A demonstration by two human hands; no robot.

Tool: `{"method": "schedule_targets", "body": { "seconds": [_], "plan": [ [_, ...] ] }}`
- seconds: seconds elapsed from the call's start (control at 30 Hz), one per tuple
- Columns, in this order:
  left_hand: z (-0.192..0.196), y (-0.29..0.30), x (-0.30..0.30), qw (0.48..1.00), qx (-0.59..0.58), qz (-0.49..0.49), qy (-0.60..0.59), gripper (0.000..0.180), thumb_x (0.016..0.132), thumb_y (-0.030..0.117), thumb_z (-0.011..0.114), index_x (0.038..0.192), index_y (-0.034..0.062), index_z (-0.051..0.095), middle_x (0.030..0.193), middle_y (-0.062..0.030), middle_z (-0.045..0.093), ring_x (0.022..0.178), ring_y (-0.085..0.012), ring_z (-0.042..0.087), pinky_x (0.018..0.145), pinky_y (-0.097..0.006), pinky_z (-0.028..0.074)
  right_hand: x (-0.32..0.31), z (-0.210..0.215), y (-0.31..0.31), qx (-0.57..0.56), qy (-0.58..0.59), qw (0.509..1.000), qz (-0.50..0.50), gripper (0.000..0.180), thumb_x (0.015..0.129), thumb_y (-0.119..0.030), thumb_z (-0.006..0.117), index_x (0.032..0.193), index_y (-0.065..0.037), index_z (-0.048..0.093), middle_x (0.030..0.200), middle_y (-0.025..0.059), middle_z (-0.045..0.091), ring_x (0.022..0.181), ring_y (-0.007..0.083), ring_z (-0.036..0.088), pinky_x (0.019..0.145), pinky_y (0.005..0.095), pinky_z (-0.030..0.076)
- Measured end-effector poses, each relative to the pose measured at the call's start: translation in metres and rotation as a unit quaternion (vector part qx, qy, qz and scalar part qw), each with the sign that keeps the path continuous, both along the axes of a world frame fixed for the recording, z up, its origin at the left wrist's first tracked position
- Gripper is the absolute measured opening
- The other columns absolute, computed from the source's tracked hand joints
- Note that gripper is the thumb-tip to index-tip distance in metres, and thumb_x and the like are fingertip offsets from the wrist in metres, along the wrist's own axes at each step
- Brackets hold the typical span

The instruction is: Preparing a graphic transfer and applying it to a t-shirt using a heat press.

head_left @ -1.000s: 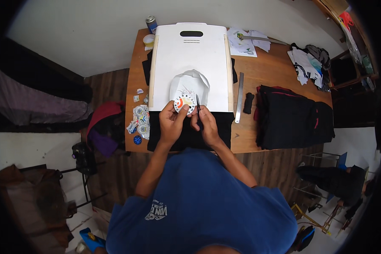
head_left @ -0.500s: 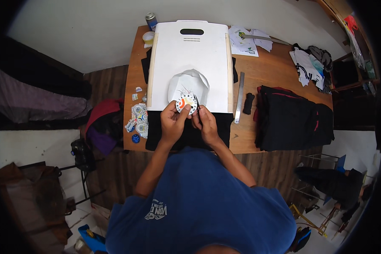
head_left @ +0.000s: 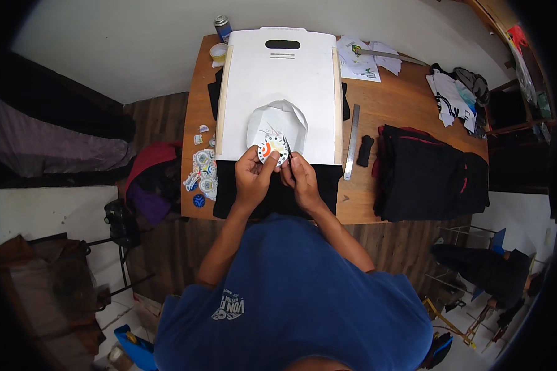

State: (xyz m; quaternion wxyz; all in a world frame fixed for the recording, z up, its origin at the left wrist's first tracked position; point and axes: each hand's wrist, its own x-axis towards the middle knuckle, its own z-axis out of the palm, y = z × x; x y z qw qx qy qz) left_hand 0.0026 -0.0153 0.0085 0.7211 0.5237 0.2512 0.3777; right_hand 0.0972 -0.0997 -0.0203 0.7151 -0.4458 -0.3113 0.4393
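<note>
Sticker (head_left: 272, 150) pinched between fingers (head_left: 267, 168) of both hands.

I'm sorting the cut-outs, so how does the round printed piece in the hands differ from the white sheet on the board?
The round printed piece is small, coloured orange and dark, and held above the board by the left hand and right hand. The white sheet is larger, plain, irregular in outline, and lies on the white board. Both look like thin paper.
</note>
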Motion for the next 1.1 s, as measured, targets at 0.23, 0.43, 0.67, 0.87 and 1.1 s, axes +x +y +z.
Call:
{"method": "schedule_targets", "body": {
  "seconds": [0.23, 0.43, 0.67, 0.87, 1.1],
  "plan": [
    [-0.0006, -0.0002, -0.0008, 1.0, -0.002, 0.002, 0.016, 0.007, 0.094, 0.007, 0.06, 0.094, -0.0003, 0.06, 0.083, -0.0036, 0.064, 0.07, -0.0048, 0.054, 0.065, -0.019, 0.044, 0.0, -0.0024, -0.0008, -0.01, 0.002, 1.0, -0.001, 0.035, 0.105, -0.033, 0.037, 0.097, -0.004, 0.053, 0.063, -0.0037, 0.039, 0.054, 0.0036, 0.029, 0.051, 0.0206, 0.025],
    [-0.0024, 0.0021, -0.0018, 1.0, -0.009, 0.001, 0.008, 0.008, 0.093, 0.006, 0.063, 0.092, -0.0007, 0.06, 0.084, -0.0032, 0.064, 0.069, -0.0048, 0.057, 0.062, -0.018, 0.047, -0.0009, 0.0038, 0.0014, -0.032, -0.01, 0.999, -0.005, 0.038, 0.105, -0.035, 0.034, 0.094, -0.003, 0.052, 0.058, -0.0034, 0.035, 0.053, 0.0069, 0.031, 0.052, 0.0224, 0.03],
    [-0.0017, 0.0009, -0.0028, 1.0, -0.011, 0.008, 0.021, 0.009, 0.093, 0.007, 0.063, 0.093, -0.0007, 0.06, 0.085, -0.0035, 0.065, 0.069, -0.0052, 0.057, 0.062, -0.019, 0.047, -0.003, -0.0059, -0.0008, -0.039, 0.008, 0.999, -0.007, 0.036, 0.105, -0.034, 0.034, 0.093, -0.004, 0.05, 0.058, -0.0034, 0.034, 0.053, 0.0071, 0.031, 0.053, 0.0232, 0.031],
    [0.0014, -0.0003, -0.0051, 0.999, -0.011, 0.006, 0.036, 0.011, 0.093, 0.01, 0.062, 0.096, 0.0, 0.06, 0.085, -0.0036, 0.065, 0.07, -0.0052, 0.057, 0.064, -0.019, 0.046, -0.0035, -0.0001, -0.0032, -0.027, 0.038, 0.999, -0.012, 0.032, 0.105, -0.032, 0.036, 0.093, -0.006, 0.051, 0.059, -0.0051, 0.035, 0.052, 0.0048, 0.028, 0.05, 0.0219, 0.026],
    [-0.0013, -0.0006, -0.0077, 1.0, -0.005, -0.008, 0.022, 0.01, 0.093, 0.009, 0.062, 0.093, -0.0006, 0.059, 0.086, -0.0043, 0.065, 0.07, -0.0054, 0.057, 0.064, -0.019, 0.047, -0.0063, 0.001, -0.0048, -0.031, 0.025, 0.999, 0.0, 0.034, 0.104, -0.034, 0.036, 0.095, -0.005, 0.051, 0.06, -0.0035, 0.036, 0.053, 0.0065, 0.031, 0.052, 0.0227, 0.03]
  ]
}}
